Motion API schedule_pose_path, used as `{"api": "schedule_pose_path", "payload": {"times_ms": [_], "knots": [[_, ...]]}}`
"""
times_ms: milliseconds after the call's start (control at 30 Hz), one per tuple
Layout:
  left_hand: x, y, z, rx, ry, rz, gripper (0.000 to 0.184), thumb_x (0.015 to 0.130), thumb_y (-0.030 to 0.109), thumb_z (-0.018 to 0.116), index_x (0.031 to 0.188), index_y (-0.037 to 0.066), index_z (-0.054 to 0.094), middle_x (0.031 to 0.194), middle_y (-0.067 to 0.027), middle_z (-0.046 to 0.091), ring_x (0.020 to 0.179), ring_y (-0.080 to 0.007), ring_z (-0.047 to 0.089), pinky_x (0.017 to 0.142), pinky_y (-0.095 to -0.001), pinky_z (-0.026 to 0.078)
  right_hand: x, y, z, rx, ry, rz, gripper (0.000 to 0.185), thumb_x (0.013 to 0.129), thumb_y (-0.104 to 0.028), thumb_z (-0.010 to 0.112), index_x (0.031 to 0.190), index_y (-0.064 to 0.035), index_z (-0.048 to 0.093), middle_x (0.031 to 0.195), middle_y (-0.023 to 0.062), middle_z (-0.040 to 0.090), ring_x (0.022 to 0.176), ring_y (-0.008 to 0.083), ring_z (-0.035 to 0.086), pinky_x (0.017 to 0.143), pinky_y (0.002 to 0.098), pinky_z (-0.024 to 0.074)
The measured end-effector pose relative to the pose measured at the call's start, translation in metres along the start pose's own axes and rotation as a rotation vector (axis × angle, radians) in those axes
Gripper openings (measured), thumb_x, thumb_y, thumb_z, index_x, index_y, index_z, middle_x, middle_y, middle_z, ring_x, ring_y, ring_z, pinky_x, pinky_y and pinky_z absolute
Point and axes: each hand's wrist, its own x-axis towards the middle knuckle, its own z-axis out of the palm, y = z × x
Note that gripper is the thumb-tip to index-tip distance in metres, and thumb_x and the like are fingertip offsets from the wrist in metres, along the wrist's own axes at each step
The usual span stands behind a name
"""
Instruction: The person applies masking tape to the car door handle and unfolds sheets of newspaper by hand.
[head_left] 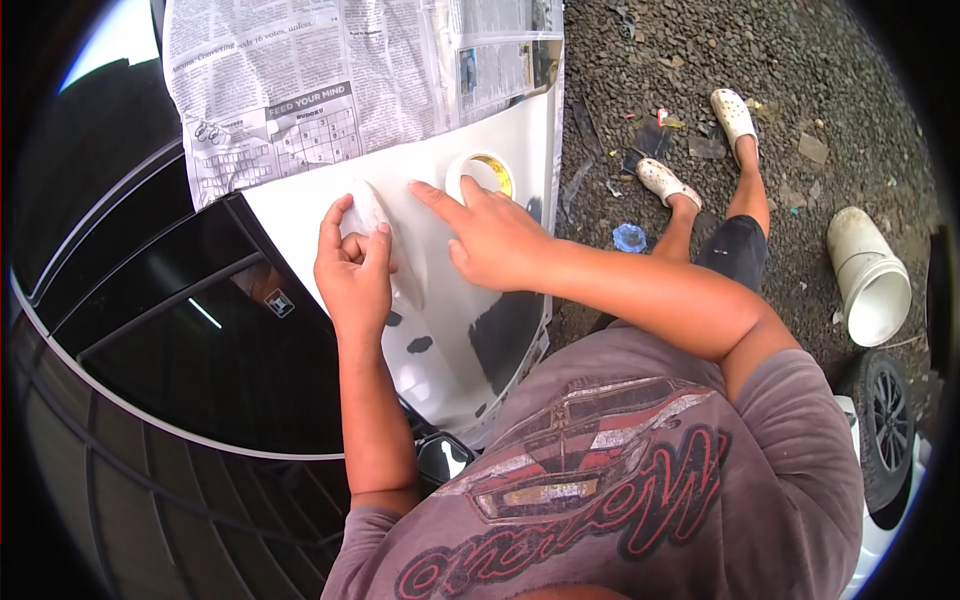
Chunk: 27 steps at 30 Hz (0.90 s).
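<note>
A white pull-type door handle [372, 212] stands on the white car door panel [290, 215]. My left hand [357, 268] is at the handle, with thumb and index finger apart on its near side and the other fingers curled. My right hand [497, 235] has a roll of tape [505, 172] hooked on its fingers, one of them inside the ring. Its index finger stretches left toward the handle, the tip close to the panel. I cannot tell whether a strip of tape runs between the hands.
Newspaper [370, 70] covers the upper panel. Dark patches [500, 340] mark its lower part. A black car window [190, 330] lies left. On the gravel [800, 40] at right are a white bucket [875, 295], a wheel [887, 425] and another person's legs in clogs [735, 118].
</note>
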Motion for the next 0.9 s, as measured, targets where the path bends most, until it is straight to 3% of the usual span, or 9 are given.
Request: {"api": "schedule_pose_path", "payload": {"times_ms": [133,200,367,533,600,667,733,767,900], "knots": [[0.0,-0.002,-0.009,-0.098,-0.031,-0.103,0.054,0.101,0.007,0.072,0.151,-0.004,0.056,0.068,0.0047,0.058,0.062,-0.0037,0.054,0.062,-0.0213,0.046,-0.003,0.003,-0.011,-0.042,0.089,-0.009,0.086,0.095,-0.014,0.067,0.172,-0.0271,0.029,0.126,0.0318,0.055,0.106,0.0499,0.066,0.094,0.0574,0.0554],[-0.002,0.006,-0.011,-0.019,-0.025,-0.115,0.052,0.101,0.007,0.072,0.15,-0.004,0.057,0.068,0.0043,0.058,0.062,-0.0035,0.055,0.063,-0.0214,0.047,-0.004,0.002,-0.024,-0.009,-0.027,0.071,0.083,0.096,-0.013,0.063,0.172,-0.02,0.03,0.139,0.0386,0.052,0.118,0.0518,0.063,0.107,0.0556,0.0514],[0.0,0.005,-0.008,0.03,-0.008,0.017,0.051,0.1,0.007,0.073,0.149,-0.001,0.061,0.068,0.0053,0.058,0.06,-0.0035,0.053,0.062,-0.0212,0.045,-0.005,0.005,-0.03,-0.004,-0.009,0.064,0.083,0.096,-0.013,0.063,0.172,-0.0201,0.03,0.14,0.0396,0.051,0.116,0.0532,0.064,0.105,0.056,0.0529],[-0.005,0.007,-0.011,0.012,-0.04,-0.127,0.055,0.1,0.007,0.073,0.153,0.002,0.06,0.066,0.007,0.052,0.058,-0.003,0.05,0.06,-0.0218,0.045,-0.009,0.013,-0.026,-0.013,0.015,0.059,0.083,0.096,-0.014,0.063,0.172,-0.0201,0.03,0.14,0.0397,0.051,0.116,0.0536,0.064,0.104,0.0562,0.0531],[-0.01,0.002,-0.012,0.048,-0.024,-0.123,0.052,0.1,0.008,0.074,0.151,0.003,0.062,0.067,0.0066,0.053,0.059,-0.0032,0.05,0.06,-0.0226,0.045,-0.012,0.019,-0.022,-0.043,0.108,0.039,0.087,0.094,-0.012,0.069,0.171,-0.0261,0.03,0.123,0.0294,0.055,0.105,0.0489,0.065,0.093,0.0561,0.0564],[-0.014,-0.009,-0.012,0.084,-0.013,-0.115,0.05,0.1,0.008,0.074,0.148,0.004,0.065,0.068,0.0063,0.054,0.059,-0.0033,0.05,0.06,-0.0234,0.045,-0.015,0.022,-0.021,-0.03,0.094,0.049,0.087,0.094,-0.012,0.068,0.171,-0.0259,0.03,0.122,0.0292,0.055,0.105,0.049,0.065,0.094,0.0562,0.0561],[-0.016,-0.021,-0.011,0.482,0.135,0.255,0.043,0.099,0.01,0.075,0.142,0.006,0.071,0.071,0.0032,0.057,0.061,-0.0062,0.051,0.063,-0.0269,0.047,-0.018,0.026,-0.021,-0.02,0.08,0.059,0.086,0.095,-0.013,0.068,0.171,-0.0256,0.03,0.122,0.029,0.055,0.106,0.0492,0.065,0.095,0.0564,0.0558],[-0.012,-0.022,-0.015,0.627,0.157,0.42,0.039,0.098,0.013,0.078,0.138,0.011,0.075,0.076,-0.0011,0.059,0.064,-0.0123,0.054,0.067,-0.0309,0.049,-0.019,0.028,-0.018,-0.027,0.095,0.046,0.086,0.095,-0.013,0.068,0.171,-0.0252,0.03,0.122,0.029,0.056,0.106,0.0494,0.065,0.096,0.0565,0.0555],[0.005,-0.025,-0.005,0.863,0.141,0.489,0.045,0.1,0.024,0.077,0.144,0.021,0.072,0.081,-0.0036,0.063,0.072,-0.022,0.061,0.07,-0.0347,0.053,-0.023,0.029,-0.018,-0.043,0.115,0.025,0.085,0.095,-0.013,0.068,0.171,-0.0243,0.031,0.122,0.0291,0.056,0.106,0.0498,0.065,0.097,0.0569,0.0547]]}}
